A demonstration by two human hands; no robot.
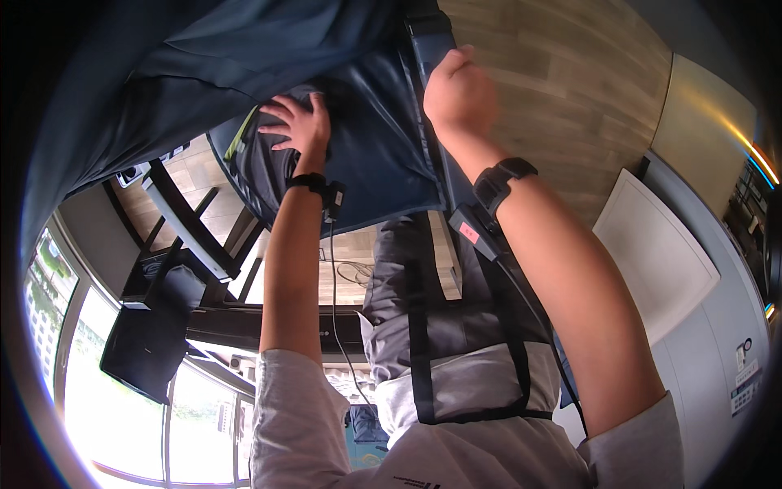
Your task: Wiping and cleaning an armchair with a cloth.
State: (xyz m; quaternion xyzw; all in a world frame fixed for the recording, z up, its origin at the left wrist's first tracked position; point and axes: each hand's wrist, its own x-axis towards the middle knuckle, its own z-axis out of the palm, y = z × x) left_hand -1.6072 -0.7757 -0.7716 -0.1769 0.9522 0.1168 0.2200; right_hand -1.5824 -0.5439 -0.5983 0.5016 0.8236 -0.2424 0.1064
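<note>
Dark blue, glossy fabric (pixel 379 153) spreads before me, with a large loose fold at the upper left. My left hand (pixel 299 125) lies with spread fingers on dark, wrinkled cloth (pixel 275 165) over the blue fabric; a yellow-green trim (pixel 241 137) shows beside it. My right hand (pixel 461 91) is curled into a fist at the right edge of the blue fabric, over a long dark blue strip (pixel 427 46). Its fingertips are hidden, so I cannot tell what it grips. Each wrist wears a black strap with a small cabled device.
Wood-look floor (pixel 568 110) extends at the upper right, beside a white panel (pixel 654 257). Black-framed furniture (pixel 189 226) stands at the left, near a black box-like object (pixel 146 348) and bright windows (pixel 116 391). A thin cable (pixel 333 275) hangs from my left wrist; another runs along my right arm.
</note>
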